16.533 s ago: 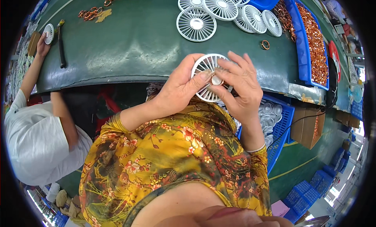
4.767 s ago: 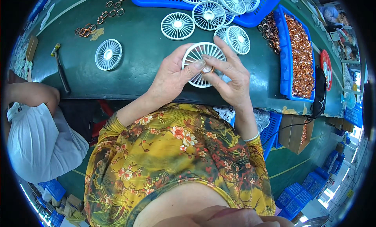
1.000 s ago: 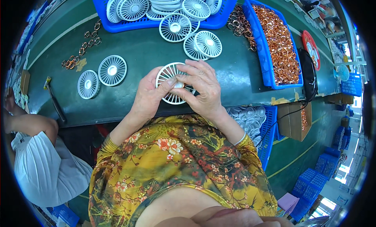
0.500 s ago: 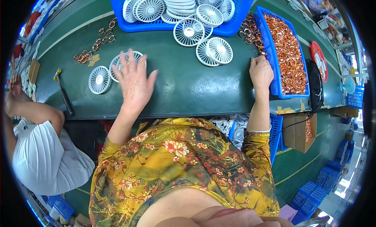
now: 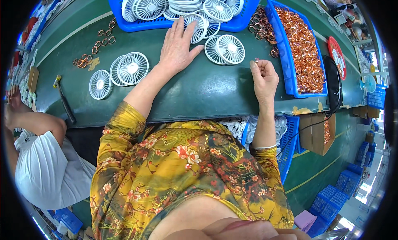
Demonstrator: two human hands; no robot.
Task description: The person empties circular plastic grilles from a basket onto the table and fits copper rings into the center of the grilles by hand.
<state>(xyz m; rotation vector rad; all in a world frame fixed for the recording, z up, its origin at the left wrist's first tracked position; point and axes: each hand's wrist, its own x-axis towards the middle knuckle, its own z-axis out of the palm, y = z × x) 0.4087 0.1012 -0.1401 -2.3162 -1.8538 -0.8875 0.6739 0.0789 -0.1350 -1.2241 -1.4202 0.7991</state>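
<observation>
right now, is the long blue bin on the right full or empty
Mostly full: the blue bin holds copper-coloured rings from end to end, hiding its floor.

The person is wearing a long-sleeved mustard-yellow fabric top [image 5: 178,178] printed with dark patches and red-and-cream blossoms [image 5: 188,153]. A thin pale band [image 5: 265,148] is circling the right forearm.

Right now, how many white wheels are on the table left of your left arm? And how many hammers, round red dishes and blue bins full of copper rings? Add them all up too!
White wheels: 3
Hammer: 1
Round red dish: 1
Blue bin full of copper rings: 1
Total: 6
</observation>
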